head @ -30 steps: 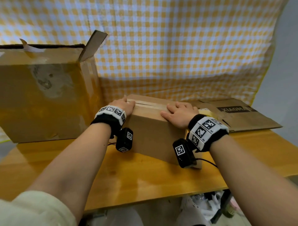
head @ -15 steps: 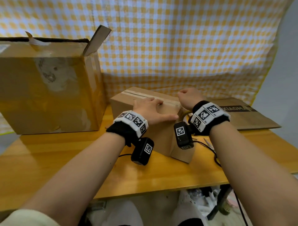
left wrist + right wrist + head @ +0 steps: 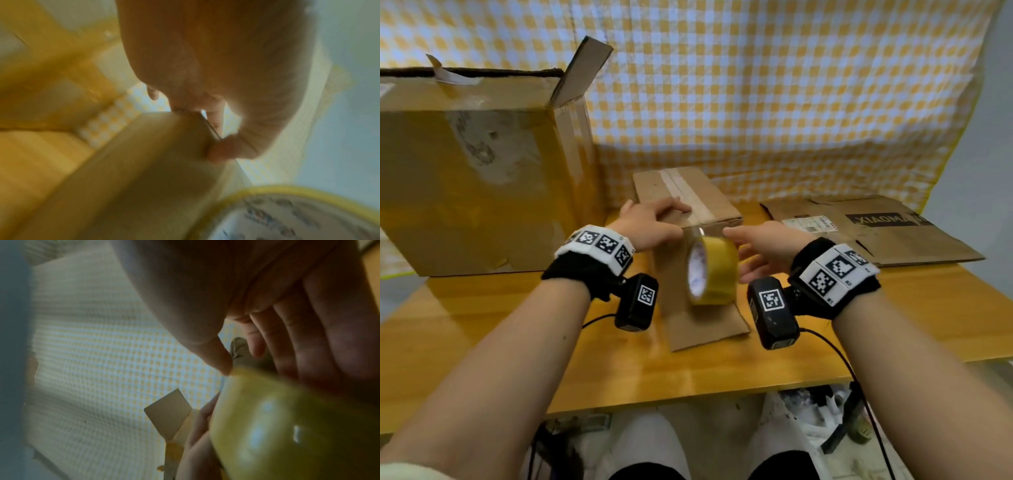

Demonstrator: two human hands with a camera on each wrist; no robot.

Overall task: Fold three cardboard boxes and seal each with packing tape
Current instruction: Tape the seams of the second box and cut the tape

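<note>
The small box (image 3: 688,205) stands on the desk (image 3: 517,342), at 12 o'clock from the person, its top seam already carrying a tape strip. The left hand (image 3: 650,222) lies on the near top edge with straight fingers, thumb down the front face, pressing the box in place. The right hand (image 3: 760,250) holds the tape roll (image 3: 710,270) against the front face just below that edge; thumb on top, fingers spread round the far side.

Judged step: running the strip over the edge and down the front face.

Risks:
- The box may slide toward 6 o'clock if the pull on the roll exceeds the left hand's pressure.
- The strip may wrinkle or wander off the seam if the roll tilts.
- The loose grip may let the roll slip.

A large open box (image 3: 476,171) stands at 10 o'clock. A flattened carton (image 3: 876,229) lies at 2 o'clock, not yet folded.
</note>
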